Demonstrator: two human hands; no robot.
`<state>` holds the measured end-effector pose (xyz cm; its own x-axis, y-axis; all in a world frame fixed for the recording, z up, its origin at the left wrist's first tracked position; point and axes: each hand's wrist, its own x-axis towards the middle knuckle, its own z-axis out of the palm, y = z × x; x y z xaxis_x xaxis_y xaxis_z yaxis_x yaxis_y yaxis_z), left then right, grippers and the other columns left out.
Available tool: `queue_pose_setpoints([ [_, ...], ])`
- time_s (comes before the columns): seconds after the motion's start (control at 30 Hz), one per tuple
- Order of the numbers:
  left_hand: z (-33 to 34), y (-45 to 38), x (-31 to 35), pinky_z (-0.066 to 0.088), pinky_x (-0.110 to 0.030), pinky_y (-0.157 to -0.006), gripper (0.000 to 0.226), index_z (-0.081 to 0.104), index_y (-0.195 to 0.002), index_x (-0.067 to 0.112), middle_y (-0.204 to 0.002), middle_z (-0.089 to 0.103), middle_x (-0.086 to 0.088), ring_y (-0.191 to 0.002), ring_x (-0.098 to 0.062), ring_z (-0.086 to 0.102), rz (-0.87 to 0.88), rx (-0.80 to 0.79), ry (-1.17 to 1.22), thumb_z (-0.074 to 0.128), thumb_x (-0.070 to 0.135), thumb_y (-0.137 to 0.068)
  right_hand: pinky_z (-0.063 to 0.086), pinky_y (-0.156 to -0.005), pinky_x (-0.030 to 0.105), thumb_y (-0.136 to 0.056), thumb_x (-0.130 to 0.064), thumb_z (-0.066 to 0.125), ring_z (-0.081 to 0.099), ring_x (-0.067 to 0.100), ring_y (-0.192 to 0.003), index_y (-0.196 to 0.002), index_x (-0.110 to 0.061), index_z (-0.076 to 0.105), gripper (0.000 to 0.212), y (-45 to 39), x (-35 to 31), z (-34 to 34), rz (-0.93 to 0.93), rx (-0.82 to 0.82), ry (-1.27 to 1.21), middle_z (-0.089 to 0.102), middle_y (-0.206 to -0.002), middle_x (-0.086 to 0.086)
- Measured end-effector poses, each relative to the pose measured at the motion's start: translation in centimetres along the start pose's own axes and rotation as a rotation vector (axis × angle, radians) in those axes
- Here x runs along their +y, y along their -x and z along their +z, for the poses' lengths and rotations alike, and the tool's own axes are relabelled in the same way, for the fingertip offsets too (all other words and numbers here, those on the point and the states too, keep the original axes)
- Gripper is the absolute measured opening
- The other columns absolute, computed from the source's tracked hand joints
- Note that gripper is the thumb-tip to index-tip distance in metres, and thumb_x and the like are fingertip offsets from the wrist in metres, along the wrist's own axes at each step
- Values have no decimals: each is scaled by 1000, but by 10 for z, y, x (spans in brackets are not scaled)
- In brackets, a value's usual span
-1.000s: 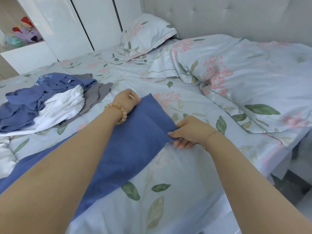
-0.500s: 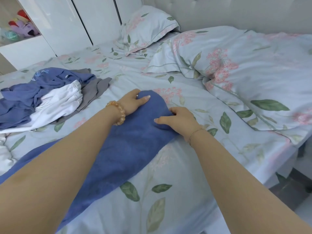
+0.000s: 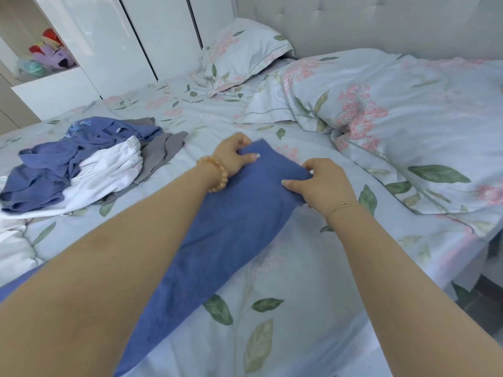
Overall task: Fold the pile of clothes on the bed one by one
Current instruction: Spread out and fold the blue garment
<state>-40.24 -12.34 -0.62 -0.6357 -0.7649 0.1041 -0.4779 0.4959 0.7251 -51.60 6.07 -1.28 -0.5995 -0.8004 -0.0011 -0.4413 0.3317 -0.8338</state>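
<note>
From my remote seat, the bed with its pale blue sheet printed with green leaves and pink blossoms (image 3: 285,308) filled nearly the whole head view. A rumpled duvet in the same floral cotton (image 3: 394,126) lay bunched at two o'clock, with a matching floral pillow (image 3: 245,54) at twelve against the grey tufted headboard (image 3: 367,23). Glossy white wardrobe doors (image 3: 130,42) stood at eleven.

The long blue terry-textured garment (image 3: 217,240) ran diagonally from seven o'clock up to the centre, lying flat on the sheet beneath both forearms. At nine o'clock sat the unfolded pile of blue, white and grey clothes (image 3: 81,164), well apart from the garment's far end.

My left hand (image 3: 232,156) pinched the garment's far edge, fingers curled under the cloth and thumb laid on top. My right hand (image 3: 324,183) gripped the adjoining corner, just right of centre, fingers bent round the bunched fabric. An amber beaded bracelet (image 3: 216,172) circled the left wrist; a thin gold chain (image 3: 341,208) circled the right.
</note>
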Motion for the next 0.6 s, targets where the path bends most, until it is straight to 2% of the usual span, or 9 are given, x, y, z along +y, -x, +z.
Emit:
queue_pose_setpoints([
  [0.07,22,5,-22,43,-21,-82,22,57,-109,13,-98,56,-1,-91,-18,55,-31,-47,-166,65,12,-88,46,-68,34,-80,-26,71,58,29,-83,-92,-11,58,23,2,10,8,54,-41,166,59,-90,7],
  [0.13,25,17,-32,41,-37,-99,35,54,-123,21,-120,54,-2,-111,-22,53,-65,1,-337,62,26,-90,38,-68,30,-85,-23,64,55,27,-92,-103,-13,56,22,4,13,17,56,-62,300,59,-103,7],
  [0.23,-2,46,-30,31,-44,-109,49,43,-138,25,-142,43,-1,-131,-22,40,-29,94,-415,58,33,-92,36,-78,33,-88,-22,58,47,29,-115,-126,-13,48,40,13,3,18,-42,-13,491,50,-124,9],
  [0.3,-31,79,-29,21,-45,-114,50,38,-142,28,-149,37,3,-138,-20,33,-9,91,-498,52,36,-95,36,-84,35,-91,-28,55,42,29,-119,-131,-12,44,45,23,-7,19,-121,-32,597,46,-131,9],
  [0.4,-72,143,-36,4,-48,-118,51,31,-146,33,-157,22,5,-144,-18,19,-15,102,-730,42,46,-98,33,-106,39,-96,-39,47,31,29,-137,-149,-13,28,61,50,-24,36,-257,-149,665,30,-153,10],
  [0.47,-93,188,-44,1,-48,-118,57,27,-148,35,-159,15,6,-145,-18,15,-69,115,-808,34,56,-95,23,-115,42,-98,-44,43,16,27,-147,-153,-19,20,65,71,-37,52,-337,-205,707,15,-161,9],
  [0.6,-131,273,-61,4,-51,-117,82,18,-150,37,-160,8,5,-147,-20,10,-208,103,-903,5,70,-76,13,-120,43,-98,-47,40,10,26,-149,-154,-21,18,65,105,-66,86,-486,-297,753,9,-162,8],
])
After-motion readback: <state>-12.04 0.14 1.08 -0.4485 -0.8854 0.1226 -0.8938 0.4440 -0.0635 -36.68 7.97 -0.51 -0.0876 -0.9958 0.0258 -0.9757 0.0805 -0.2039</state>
